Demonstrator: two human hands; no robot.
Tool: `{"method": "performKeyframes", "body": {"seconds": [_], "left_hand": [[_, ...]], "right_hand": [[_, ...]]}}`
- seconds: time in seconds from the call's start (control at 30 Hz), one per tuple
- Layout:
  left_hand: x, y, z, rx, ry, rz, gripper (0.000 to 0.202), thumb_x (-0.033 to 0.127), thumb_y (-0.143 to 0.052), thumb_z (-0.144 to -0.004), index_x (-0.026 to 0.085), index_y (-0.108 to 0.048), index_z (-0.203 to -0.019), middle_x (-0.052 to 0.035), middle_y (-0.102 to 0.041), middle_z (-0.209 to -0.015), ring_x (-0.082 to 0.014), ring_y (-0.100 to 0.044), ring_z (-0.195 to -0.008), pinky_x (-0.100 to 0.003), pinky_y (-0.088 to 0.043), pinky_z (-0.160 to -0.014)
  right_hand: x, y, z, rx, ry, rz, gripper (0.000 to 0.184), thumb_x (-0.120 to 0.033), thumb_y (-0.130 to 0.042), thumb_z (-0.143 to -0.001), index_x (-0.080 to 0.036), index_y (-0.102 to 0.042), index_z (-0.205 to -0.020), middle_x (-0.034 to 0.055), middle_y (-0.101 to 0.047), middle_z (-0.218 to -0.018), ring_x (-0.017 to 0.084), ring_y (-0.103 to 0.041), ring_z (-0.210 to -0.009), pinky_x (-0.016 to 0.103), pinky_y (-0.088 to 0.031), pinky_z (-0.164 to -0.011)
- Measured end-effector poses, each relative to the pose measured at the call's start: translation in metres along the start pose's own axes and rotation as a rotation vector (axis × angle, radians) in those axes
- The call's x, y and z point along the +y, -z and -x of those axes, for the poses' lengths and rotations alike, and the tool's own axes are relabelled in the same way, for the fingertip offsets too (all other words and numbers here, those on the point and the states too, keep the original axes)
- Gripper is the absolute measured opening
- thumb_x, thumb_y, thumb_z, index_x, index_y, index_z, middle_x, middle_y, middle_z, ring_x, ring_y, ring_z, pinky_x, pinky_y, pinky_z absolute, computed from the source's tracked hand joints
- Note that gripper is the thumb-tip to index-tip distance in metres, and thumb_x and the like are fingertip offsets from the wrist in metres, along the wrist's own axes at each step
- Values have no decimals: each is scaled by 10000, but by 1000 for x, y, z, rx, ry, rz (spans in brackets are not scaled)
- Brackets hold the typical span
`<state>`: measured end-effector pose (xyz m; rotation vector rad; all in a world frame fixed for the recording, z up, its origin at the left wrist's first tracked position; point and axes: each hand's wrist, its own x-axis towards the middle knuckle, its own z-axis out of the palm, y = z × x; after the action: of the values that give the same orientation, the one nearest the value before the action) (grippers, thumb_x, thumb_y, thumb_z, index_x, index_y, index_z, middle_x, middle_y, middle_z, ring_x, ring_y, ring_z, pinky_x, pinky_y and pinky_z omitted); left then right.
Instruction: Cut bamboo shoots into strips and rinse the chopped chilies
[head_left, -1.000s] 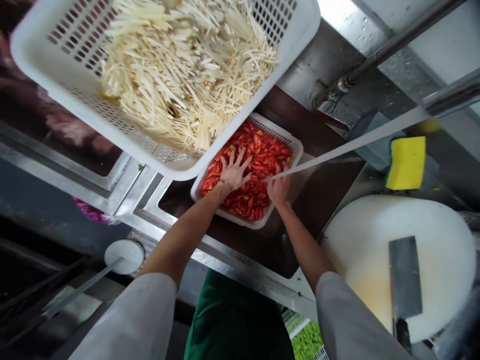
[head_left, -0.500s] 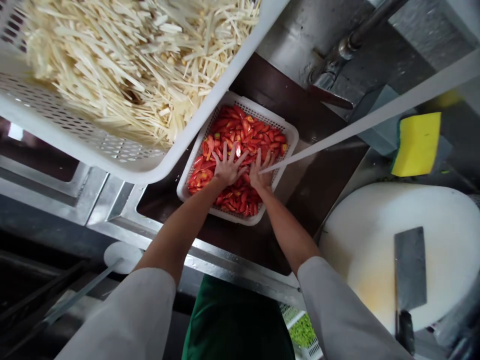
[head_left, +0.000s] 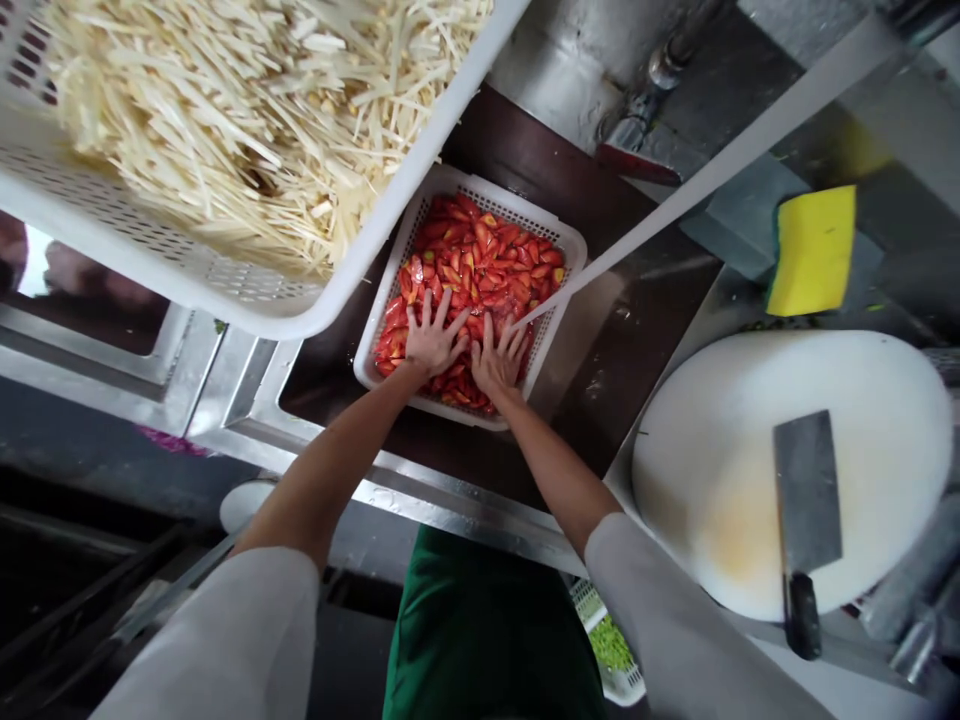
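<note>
Cut red chili peppers [head_left: 491, 260] fill a white perforated basket [head_left: 574, 252] that sits in the dark sink [head_left: 525, 135]. My left hand [head_left: 433, 340] lies on the peppers at the basket's near left part, palm down with fingers spread. Beside it, my right hand [head_left: 496, 362] rests on the peppers too, its fingers stretched out and a little apart. From the upper right a pale stream [head_left: 697, 185], apparently water, runs down to the basket next to my right fingers. Some peppers beneath both palms are hidden.
A large white basket [head_left: 330, 305] of enoki mushrooms [head_left: 247, 130] stands at the upper left. To the right, a cleaver [head_left: 810, 490] lies on a round white chopping board [head_left: 705, 420], with a yellow sponge [head_left: 814, 250] behind. Chopped greens [head_left: 611, 645] are in a low basket below.
Both hands have drawn slightly back toward the basket's near side. My right fingers have come out from under the stream's end and lie flatter. The camera view has shifted a little.
</note>
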<state>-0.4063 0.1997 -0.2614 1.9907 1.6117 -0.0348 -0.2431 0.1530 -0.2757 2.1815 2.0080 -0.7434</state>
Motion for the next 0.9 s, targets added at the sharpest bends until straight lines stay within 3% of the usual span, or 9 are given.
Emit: {"method": "performKeyframes", "body": {"seconds": [0.07,0.2,0.37,0.5,0.6,0.67,0.8,0.9], "left_hand": [[-5,5,-5,21,-9,3,674,487,-465,-1054,339,-427,-1711,-55,-144,-1863,-389,-49,-1731,-788,-79,-1326],[-21,10,-9,142,103,29,755,527,-440,-1055,260,-332,-1753,-108,-168,-1858,-362,-47,-1735,-725,-123,-1353],[-29,7,-32,214,132,109,846,635,-440,-1042,201,-311,-1757,-143,-153,-1858,-388,19,-1733,-688,-128,-1368],[-21,8,-71,240,118,194,892,693,-461,-1020,236,-288,-1766,-103,-176,-1859,-385,90,-1728,-702,-35,-1373],[-6,7,-100,242,110,241,888,701,-467,-1010,305,-255,-1776,-27,-175,-1863,-368,167,-1718,-714,55,-1365],[5,2,-111,222,74,250,868,697,-478,-1002,348,-269,-1769,16,-197,-1857,-359,185,-1715,-705,93,-1366],[17,-8,-97,125,-102,224,844,689,-481,-999,296,-369,-1738,-30,-252,-1843,-383,93,-1724,-670,74,-1378],[18,-10,-65,19,-216,185,862,682,-452,-1019,207,-363,-1734,-129,-216,-1846,-417,-38,-1718,-692,-14,-1364]], "right_hand": [[0,-4,12,14,42,-21,669,-457,-430,-1130,-264,-327,-1762,165,-103,-1847,456,-44,-1696,760,-149,-1305],[-2,-13,23,35,94,-39,657,-416,-504,-1107,-278,-388,-1739,187,-155,-1835,463,-60,-1696,790,-131,-1291],[5,3,25,-16,122,-88,638,-363,-518,-1085,-218,-458,-1703,159,-226,-1822,436,-15,-1705,734,-152,-1328],[24,22,66,-38,193,-131,602,-233,-494,-1027,-111,-555,-1614,146,-300,-1796,369,-45,-1716,600,-159,-1390],[42,29,107,1,136,-166,598,-187,-470,-1001,-96,-571,-1583,159,-295,-1796,336,-71,-1718,572,-224,-1385],[56,32,130,-10,71,-181,587,-162,-465,-979,-105,-599,-1547,171,-385,-1752,327,-190,-1696,583,-265,-1370],[85,42,165,-80,-27,-183,446,-159,-457,-966,-139,-737,-1312,165,-722,-1407,337,-539,-1497,663,-264,-1342],[106,52,185,-51,-69,-208,420,-186,-437,-980,-129,-755,-1249,176,-781,-1263,342,-640,-1383,682,-311,-1310]]}}
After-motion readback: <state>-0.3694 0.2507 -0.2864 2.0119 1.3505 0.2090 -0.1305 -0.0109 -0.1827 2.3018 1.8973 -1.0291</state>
